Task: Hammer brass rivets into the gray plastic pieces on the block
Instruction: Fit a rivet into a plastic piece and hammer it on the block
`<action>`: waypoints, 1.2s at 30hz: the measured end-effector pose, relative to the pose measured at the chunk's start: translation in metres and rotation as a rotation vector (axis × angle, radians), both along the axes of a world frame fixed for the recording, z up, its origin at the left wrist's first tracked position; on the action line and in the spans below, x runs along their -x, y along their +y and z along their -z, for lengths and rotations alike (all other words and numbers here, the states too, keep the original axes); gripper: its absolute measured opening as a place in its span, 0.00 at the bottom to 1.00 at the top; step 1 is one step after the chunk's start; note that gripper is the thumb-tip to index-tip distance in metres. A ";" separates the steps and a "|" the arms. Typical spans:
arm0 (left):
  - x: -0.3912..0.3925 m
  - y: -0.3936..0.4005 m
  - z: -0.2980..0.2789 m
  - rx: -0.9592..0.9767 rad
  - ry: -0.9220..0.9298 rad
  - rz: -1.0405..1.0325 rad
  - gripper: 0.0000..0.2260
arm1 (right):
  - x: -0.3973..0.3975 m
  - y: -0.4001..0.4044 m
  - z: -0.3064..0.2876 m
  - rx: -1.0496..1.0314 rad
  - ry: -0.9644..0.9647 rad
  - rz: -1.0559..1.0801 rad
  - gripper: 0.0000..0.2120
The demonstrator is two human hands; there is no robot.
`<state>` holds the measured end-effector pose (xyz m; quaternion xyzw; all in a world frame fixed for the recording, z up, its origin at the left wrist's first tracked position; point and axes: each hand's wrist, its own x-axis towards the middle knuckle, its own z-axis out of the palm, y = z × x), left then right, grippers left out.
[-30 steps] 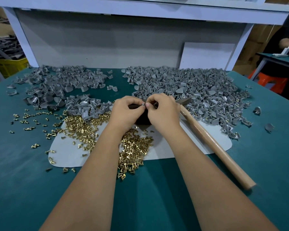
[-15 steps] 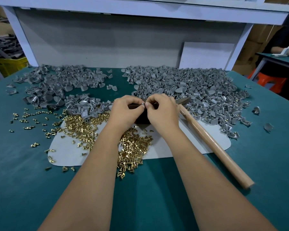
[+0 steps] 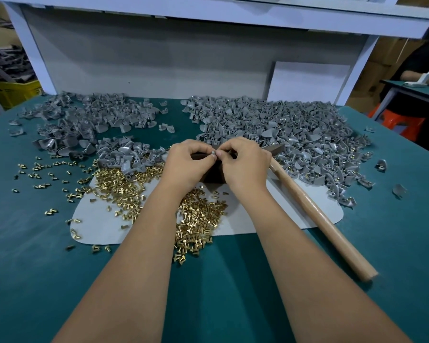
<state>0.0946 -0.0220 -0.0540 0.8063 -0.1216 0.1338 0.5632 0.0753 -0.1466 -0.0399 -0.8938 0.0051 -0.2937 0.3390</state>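
**Small parts meet over the block, hammer lying idle**

Green matting covers the surface (image 3: pixel 35 280), and a pale mat (image 3: pixel 270 219) lies at its middle under most of the work. Both hands are together over the dark block (image 3: pixel 214 178): the left hand (image 3: pixel 187 164) and right hand (image 3: pixel 245 163) meet at their fingertips, each pinching what looks like a small gray piece (image 3: pixel 213 152) between them. Whether a rivet is already seated in it is too small to tell.

Brass rivets (image 3: pixel 198 219) lie in loose heaps on the pale mat just in front of the block, with strays scattered to the left. Gray plastic pieces (image 3: pixel 295 134) are piled behind and to the right, with a second spread (image 3: pixel 89 122) at the back left. The hammer's wooden handle (image 3: pixel 317 214) rests on the surface just beside the right hand, its head near the block.

What could go wrong, I'd guess: the piece is tiny and held only at the fingertips, so it may slip and vanish among the piles. If the rivet sits crooked when the hammer comes down, it could bend or shoot off. Fingers close to the block are also at risk from a mis-aimed blow.
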 end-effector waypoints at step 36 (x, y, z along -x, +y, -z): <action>0.004 -0.002 -0.004 0.035 0.062 -0.017 0.04 | -0.002 -0.009 0.004 -0.302 0.058 -0.150 0.04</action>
